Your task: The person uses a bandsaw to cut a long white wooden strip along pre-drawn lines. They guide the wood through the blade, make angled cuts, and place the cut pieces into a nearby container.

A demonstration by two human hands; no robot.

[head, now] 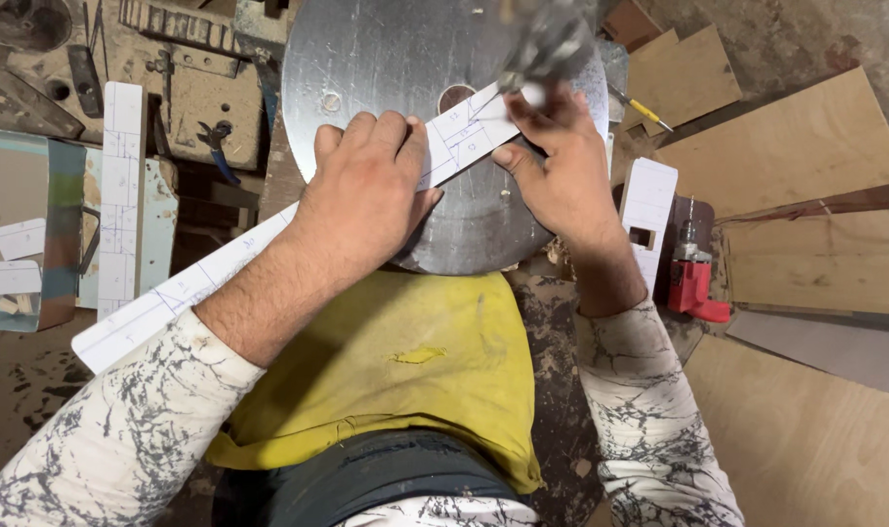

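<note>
Both hands press a long white strip (210, 273) onto the round metal table (386, 59) at upper centre: left hand (366, 190) flat on it, right hand (557, 166) pinching its end under the blurred drill chuck (552, 44). Red power drill (693, 273) lies at right.

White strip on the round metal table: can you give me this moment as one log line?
left hand: pressing white strip flat | right hand: holding strip's end | surface: round metal table | nearby: red drill
</note>
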